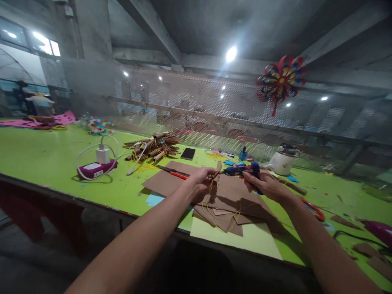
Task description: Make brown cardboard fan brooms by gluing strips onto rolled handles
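My left hand (202, 183) pinches a narrow brown cardboard piece (218, 169) with thin yellow string (211, 190) hanging from it. In my right hand (263, 183) is a blue hot glue gun (240, 169), its nozzle pointing left at the cardboard piece. The nozzle is at or very near the piece; I cannot tell if they touch. Beneath both hands lie brown cardboard sheets (239, 202), partly over a pale yellow sheet (260, 241). Loops of yellow string trail across the cardboard. A utility knife with a red-orange handle (179, 174) rests just left of my left hand.
A pile of brown cardboard rolls (153, 148) and a black phone (188, 154) lie behind the sheets. Leftward sits a purple power strip (97, 169) with a white charger. A white jug (283, 160) stands at the back right, before a perforated metal screen (196, 106).
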`<state>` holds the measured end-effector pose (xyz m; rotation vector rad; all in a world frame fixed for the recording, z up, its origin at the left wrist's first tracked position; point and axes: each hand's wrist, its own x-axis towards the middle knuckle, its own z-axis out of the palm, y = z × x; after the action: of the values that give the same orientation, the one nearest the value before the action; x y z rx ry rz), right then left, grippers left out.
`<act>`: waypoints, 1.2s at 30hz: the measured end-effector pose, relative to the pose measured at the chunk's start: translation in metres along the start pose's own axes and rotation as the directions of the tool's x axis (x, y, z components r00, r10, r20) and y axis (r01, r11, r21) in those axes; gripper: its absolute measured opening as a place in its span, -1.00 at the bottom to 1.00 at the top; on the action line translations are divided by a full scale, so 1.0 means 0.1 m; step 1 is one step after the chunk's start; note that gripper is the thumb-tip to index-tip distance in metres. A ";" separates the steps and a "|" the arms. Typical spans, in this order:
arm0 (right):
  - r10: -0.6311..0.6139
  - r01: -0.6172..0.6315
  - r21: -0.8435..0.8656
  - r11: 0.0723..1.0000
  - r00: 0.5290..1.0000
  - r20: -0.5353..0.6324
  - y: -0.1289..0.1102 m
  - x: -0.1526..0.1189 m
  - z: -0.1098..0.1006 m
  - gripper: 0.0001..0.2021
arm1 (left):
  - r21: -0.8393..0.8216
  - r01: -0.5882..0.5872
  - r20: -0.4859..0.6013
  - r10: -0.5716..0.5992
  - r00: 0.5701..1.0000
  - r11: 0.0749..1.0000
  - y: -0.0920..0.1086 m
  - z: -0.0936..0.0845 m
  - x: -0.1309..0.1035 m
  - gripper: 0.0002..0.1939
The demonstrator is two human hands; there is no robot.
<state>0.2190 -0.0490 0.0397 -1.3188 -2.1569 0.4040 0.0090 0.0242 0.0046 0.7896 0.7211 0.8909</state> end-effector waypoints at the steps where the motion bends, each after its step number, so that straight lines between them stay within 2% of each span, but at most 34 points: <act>1: -0.002 0.002 -0.001 1.000 1.000 0.002 0.00 0.00 0.00 -0.47 | -0.002 -0.004 -0.001 0.004 1.000 1.000 0.00 0.00 0.01 -0.84; 18: -0.023 0.024 -0.007 1.000 1.000 0.014 -0.01 -0.01 -0.02 -0.46 | 0.017 -0.001 0.023 0.000 1.000 1.000 0.00 -0.02 0.03 -0.88; 24: 0.004 -0.006 0.026 1.000 0.999 0.048 -0.03 -0.03 -0.01 -0.48 | 0.021 0.004 0.038 -0.005 0.999 1.000 0.00 -0.02 0.02 -0.90; 36: -0.018 0.013 0.059 0.998 0.997 0.080 -0.01 -0.03 -0.01 -0.50 | 0.048 -0.012 0.059 0.009 0.998 0.999 -0.01 -0.03 0.05 -0.84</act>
<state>0.2206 -0.0523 0.0401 -1.2727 -2.2019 0.5184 0.0092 0.0293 0.0013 0.8602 0.6895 0.8587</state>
